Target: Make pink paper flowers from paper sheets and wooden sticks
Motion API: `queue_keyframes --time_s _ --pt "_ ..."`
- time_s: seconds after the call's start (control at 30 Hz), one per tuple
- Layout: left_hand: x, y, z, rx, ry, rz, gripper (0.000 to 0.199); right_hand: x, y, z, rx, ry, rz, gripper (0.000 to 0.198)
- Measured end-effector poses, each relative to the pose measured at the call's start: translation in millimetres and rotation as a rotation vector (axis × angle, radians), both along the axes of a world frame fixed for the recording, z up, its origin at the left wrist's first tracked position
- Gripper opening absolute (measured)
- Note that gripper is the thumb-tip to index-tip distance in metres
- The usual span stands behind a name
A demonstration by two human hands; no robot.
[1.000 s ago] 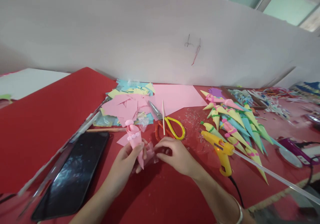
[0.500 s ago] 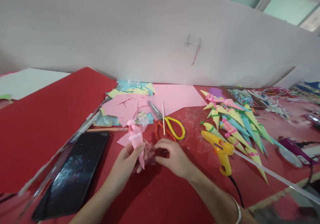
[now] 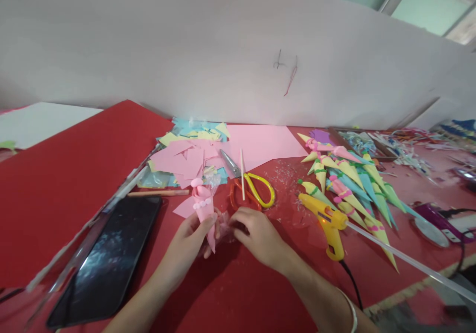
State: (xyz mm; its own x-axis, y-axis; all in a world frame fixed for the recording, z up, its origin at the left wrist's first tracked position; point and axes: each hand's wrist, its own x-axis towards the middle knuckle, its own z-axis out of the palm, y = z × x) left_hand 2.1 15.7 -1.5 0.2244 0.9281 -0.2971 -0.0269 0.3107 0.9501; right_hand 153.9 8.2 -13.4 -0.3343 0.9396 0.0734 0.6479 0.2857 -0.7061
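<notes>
Cone [image 3: 205, 212], pink: near side, clamped in my left hand's [image 3: 189, 237] fingers; overtight pressure could crease it. Plastic [image 3: 224, 230], just right: right hand [image 3: 258, 233] there, fingers' closure I cannot tell; tugging could loosen trim [image 3: 202, 204].

The left hand [image 3: 195, 236] and right hand [image 3: 260, 233] are bare, like the left forearm [image 3: 156, 284] and right forearm [image 3: 310, 283]. Around the latter curves one thin, whitish, rounded bangle [image 3: 352, 311], its surface too small and blurred to show detail.
</notes>
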Motion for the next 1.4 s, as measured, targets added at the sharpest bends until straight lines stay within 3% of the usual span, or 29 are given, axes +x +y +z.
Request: queue_keyframes --time_s 0.17,0.3,0.5,0.6,0.9,1.1,1.4 --pt "1 0 -2.0 0.021 0.079 -0.105 0.032 7 3 6 -0.024 0.123 -0.139 0.011" --pt "4 -2 1.9 0.001 0.166 -0.114 0.026 9 4 6 -0.044 0.249 -0.200 0.012" --pt "5 -2 1.2 0.055 0.255 -0.195 0.025 13 8 5 0.068 0.457 -0.370 0.011" --pt "5 -4 -0.6 0.080 0.267 -0.221 0.022 15 10 7 0.034 0.621 -0.429 0.013" --pt "3 -8 -1.8 0.068 0.174 -0.211 0.024 7 7 14 -0.150 0.839 -0.337 0.024" --pt "3 -7 -2.4 0.047 0.166 -0.220 0.023 2 7 11 -0.245 0.907 -0.356 0.011" --pt "3 -6 -3.2 0.024 0.145 -0.225 0.025 4 5 9 -0.227 0.839 -0.282 0.019"
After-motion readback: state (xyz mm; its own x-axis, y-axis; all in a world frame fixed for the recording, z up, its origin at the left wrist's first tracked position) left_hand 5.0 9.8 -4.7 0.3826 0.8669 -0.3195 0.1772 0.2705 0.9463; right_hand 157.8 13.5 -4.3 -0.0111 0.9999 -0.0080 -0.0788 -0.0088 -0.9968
